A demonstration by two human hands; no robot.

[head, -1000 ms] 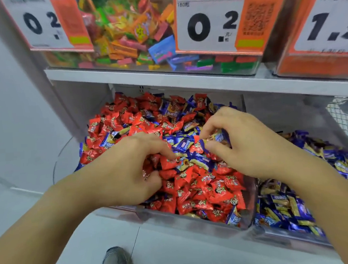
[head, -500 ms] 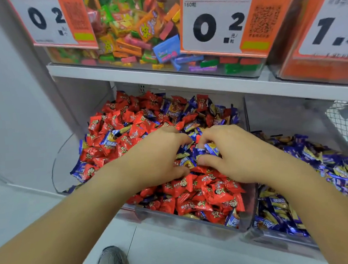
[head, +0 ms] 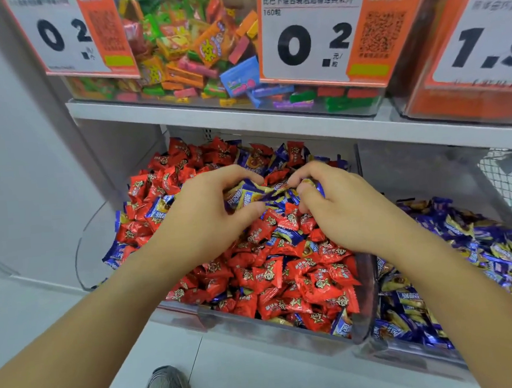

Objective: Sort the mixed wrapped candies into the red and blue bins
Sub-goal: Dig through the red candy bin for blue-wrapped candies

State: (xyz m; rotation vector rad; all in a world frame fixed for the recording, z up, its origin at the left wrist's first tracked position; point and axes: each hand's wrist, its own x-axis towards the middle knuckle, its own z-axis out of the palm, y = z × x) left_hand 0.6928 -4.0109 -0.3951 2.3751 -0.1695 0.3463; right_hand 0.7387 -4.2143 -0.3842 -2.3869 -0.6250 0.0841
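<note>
At frame centre, the left hand (head: 202,225) and right hand (head: 344,212) each hold a curled grip on blue-wrapped candies (head: 248,194) atop the mostly red bin (head: 276,328). Overfull grips could spill blues before reaching the blue bin (head: 411,351), lower right.

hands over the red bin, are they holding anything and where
Both hold blue-wrapped candies: left hand pinches between thumb and fingers; right hand curls around some.
</note>
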